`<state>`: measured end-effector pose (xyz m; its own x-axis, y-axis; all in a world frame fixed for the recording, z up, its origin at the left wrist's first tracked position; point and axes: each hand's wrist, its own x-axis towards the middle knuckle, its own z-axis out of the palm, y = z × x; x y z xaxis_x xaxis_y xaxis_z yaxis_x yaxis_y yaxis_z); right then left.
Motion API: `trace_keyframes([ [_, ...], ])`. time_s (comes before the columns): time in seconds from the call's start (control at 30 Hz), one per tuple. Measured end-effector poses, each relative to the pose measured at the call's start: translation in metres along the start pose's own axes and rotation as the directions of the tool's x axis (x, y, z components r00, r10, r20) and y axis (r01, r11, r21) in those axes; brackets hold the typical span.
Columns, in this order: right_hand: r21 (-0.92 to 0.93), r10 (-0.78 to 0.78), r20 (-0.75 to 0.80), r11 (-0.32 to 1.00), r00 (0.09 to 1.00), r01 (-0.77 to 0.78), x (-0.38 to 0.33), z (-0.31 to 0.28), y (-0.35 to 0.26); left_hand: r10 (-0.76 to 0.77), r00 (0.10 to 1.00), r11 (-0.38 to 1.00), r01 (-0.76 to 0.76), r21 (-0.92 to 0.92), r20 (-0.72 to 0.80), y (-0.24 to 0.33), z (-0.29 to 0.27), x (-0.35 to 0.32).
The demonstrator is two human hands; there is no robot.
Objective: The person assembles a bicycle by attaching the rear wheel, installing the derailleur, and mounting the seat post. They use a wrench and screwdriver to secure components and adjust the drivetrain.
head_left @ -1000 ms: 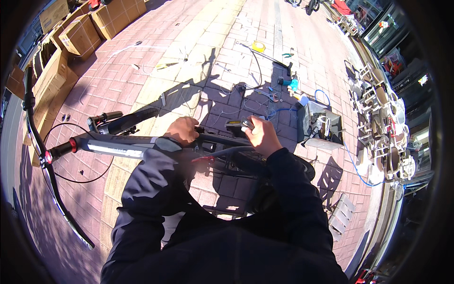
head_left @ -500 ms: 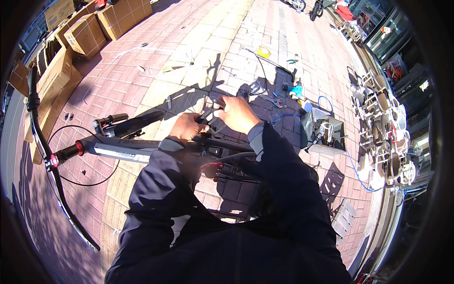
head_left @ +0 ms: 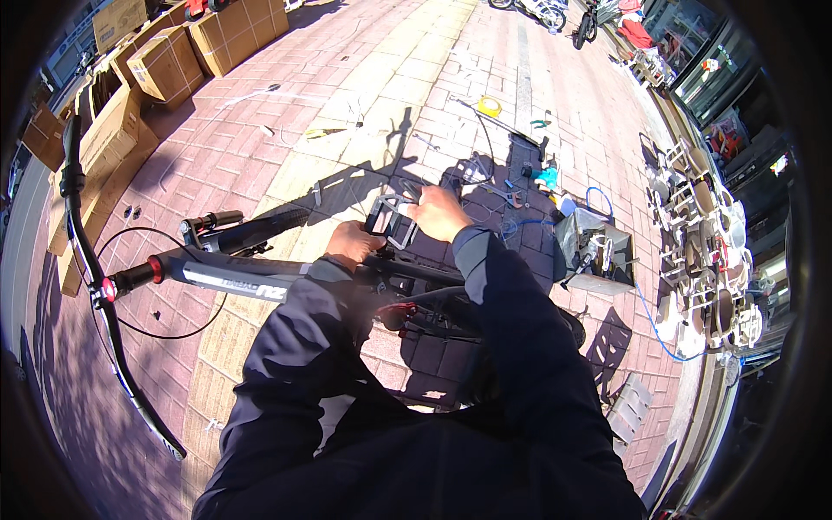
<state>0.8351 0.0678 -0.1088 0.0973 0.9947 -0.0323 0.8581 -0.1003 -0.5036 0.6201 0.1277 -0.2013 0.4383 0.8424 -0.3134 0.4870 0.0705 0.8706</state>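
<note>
A bicycle with a dark frame (head_left: pixel 230 276) lies across in front of me, its black handlebar (head_left: pixel 123 360) at the left. My right hand (head_left: pixel 440 213) is closed, its thumb and fingers pinching the upper right of what looks like a pedal (head_left: pixel 378 213) with an open, cage-like body. Beside the pedal's lower left end, my left hand (head_left: pixel 352 244) is curled with the fingertips pressed in. What those fingers grip is hidden. Below my hands, between my forearms, a red part (head_left: pixel 397 312) shows on the bicycle.
Cardboard boxes (head_left: pixel 166 68) line the far left. A tool bin (head_left: pixel 593 279) stands to the right, near a teal power tool (head_left: pixel 546 178). Yellow tape (head_left: pixel 490 106), pliers (head_left: pixel 541 123) and cables lie on the paving (head_left: pixel 286 165). White chair-like frames (head_left: pixel 706 251) fill the right edge.
The pedal has turned, so its open cage now shows between my hands. My right hand has shifted slightly, still pinching it. The whole view has moved a little.
</note>
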Motion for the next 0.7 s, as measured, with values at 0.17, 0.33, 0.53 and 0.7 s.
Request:
trace_keyframes([
  [0.17, 0.013, -0.058, 0.067, 0.998, 0.996, 0.058, 0.01, -0.003, -0.017, 0.009, 0.989, 0.998, -0.019, -0.065, -0.147, -0.016, 0.03, -0.01],
  [0.33, 0.002, 0.04, -0.019, 0.999, 0.999, -0.04, 0.009, 0.006, -0.038, 0.119, 0.93, 0.992, -0.125, 0.008, -0.347, 0.003, 0.041, -0.03],
  [0.53, 0.029, 0.078, -0.061, 0.997, 0.995, -0.076, 0.012, 0.015, -0.038, 0.057, 0.888, 0.983, 0.03, 0.181, -0.456, 0.036, 0.045, -0.043],
  [0.7, 0.044, 0.042, -0.067, 0.998, 0.997, -0.039, 0.012, 0.013, -0.035, 0.063, 0.889, 0.978, 0.037, 0.207, -0.453, 0.039, 0.046, -0.046],
])
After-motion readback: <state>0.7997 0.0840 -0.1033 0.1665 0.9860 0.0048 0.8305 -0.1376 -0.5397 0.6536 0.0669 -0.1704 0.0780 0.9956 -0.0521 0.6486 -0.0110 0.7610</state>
